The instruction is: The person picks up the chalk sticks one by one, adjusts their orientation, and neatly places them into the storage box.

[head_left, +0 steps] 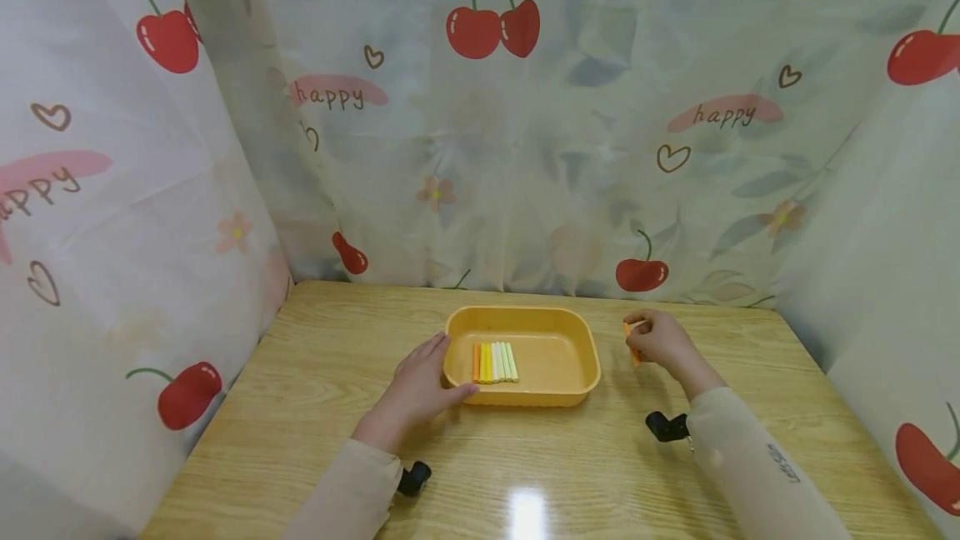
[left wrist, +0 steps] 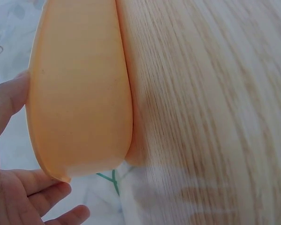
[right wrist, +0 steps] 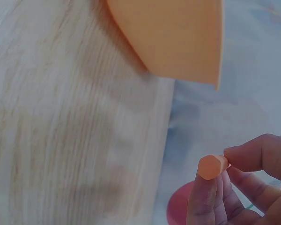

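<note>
A yellow-orange plastic tray stands on the wooden table. Inside it, toward the left, lies a side-by-side row of chalk sticks, running from orange through yellow to white and pale green. My left hand grips the tray's left end, thumb on the front rim and fingertips at the left rim. To the right of the tray, apart from it, my right hand pinches an orange chalk stick between thumb and fingers. In the right wrist view this orange stick shows a six-sided end.
A light wooden table extends around the tray. Behind it and at both sides hangs a pale curtain printed with cherries, hearts and the word "happy". Black devices sit at both wrists.
</note>
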Motion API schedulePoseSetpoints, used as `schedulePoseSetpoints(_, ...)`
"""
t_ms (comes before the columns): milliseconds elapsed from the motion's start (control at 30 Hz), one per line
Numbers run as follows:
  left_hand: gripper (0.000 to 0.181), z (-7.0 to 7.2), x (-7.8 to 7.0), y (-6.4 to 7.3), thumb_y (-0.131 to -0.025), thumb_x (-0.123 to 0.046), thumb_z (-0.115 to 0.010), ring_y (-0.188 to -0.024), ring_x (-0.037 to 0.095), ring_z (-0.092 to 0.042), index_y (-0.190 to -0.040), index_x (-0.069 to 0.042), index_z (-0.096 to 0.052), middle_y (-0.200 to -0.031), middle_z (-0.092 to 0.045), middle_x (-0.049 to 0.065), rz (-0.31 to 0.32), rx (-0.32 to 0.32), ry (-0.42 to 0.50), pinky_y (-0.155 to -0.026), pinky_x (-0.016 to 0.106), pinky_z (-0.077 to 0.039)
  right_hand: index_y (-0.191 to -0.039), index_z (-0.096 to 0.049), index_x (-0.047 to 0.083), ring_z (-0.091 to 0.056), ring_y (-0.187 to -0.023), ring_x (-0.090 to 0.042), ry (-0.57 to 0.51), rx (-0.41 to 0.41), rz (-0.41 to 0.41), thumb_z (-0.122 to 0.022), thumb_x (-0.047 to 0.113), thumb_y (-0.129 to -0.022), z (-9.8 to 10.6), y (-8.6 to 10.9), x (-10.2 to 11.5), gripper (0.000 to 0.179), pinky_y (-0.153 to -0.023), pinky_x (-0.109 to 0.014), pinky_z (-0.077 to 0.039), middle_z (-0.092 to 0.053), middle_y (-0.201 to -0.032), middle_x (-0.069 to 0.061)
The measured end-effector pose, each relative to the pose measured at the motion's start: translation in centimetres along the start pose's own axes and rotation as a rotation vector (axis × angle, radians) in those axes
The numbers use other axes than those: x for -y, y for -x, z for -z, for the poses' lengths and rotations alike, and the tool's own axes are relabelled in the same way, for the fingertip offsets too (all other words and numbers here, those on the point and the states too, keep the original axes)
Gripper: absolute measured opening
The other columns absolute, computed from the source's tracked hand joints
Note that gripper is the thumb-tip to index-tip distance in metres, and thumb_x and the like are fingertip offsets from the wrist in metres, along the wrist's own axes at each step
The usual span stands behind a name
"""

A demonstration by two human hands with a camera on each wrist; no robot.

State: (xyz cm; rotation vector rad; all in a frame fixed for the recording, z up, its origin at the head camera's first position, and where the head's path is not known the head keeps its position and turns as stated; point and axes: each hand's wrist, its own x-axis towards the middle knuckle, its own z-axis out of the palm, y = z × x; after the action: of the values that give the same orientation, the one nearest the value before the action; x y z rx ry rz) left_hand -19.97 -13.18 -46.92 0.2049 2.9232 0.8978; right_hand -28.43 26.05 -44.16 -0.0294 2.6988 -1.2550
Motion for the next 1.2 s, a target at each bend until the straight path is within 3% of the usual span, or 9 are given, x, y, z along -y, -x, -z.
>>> schedulePoseSetpoints(400,0.104,-0.1,0.2,0.0,-0.083,-0.064,-0.071,-0.150,0.033,-0.023,-0.157,-0.005,-0.029,-0.164,-0.026,0.011,-0.022,-0.008,-0.006,-0.120,0.051,-0.020,-0.133,-0.054,-0.006,-0.060,-0.081,-0.021,-0.061,-0.007,0.031,-0.060,0.005,-0.092,0.8,1.2,2.8,0.043,-0.068,-0.029,-0.058,-0.058,-0.103,-0.017)
schedulePoseSetpoints(733,0.102,0.1,-0.1,0.2,-0.085,-0.060,-0.072,-0.149,0.035,-0.023,-0.157,-0.003,-0.028,-0.164,-0.024,0.012,-0.034,-0.006,-0.004,-0.120,0.052,-0.020,-0.135,-0.054,-0.004,-0.062,-0.087,-0.025,-0.074,0.011,0.085,-0.062,0.006,-0.097,1.1,2.0,5.8,0.041,-0.074,-0.033,-0.060,-0.056,-0.108,-0.019)
schedulePoseSetpoints(1200,0.104,0.0,0.0,0.1,-0.084,-0.062,-0.072,-0.150,0.035,-0.021,-0.158,-0.005,-0.027,-0.165,-0.023,0.011,-0.016,-0.002,0.008,-0.120,0.053,-0.019,-0.133,-0.055,-0.006,-0.062,-0.087,-0.027,-0.190,0.036,0.113,-0.065,0.003,-0.094,-0.5,2.6,8.5,0.041,-0.075,-0.036,-0.061,-0.056,-0.110,-0.021)
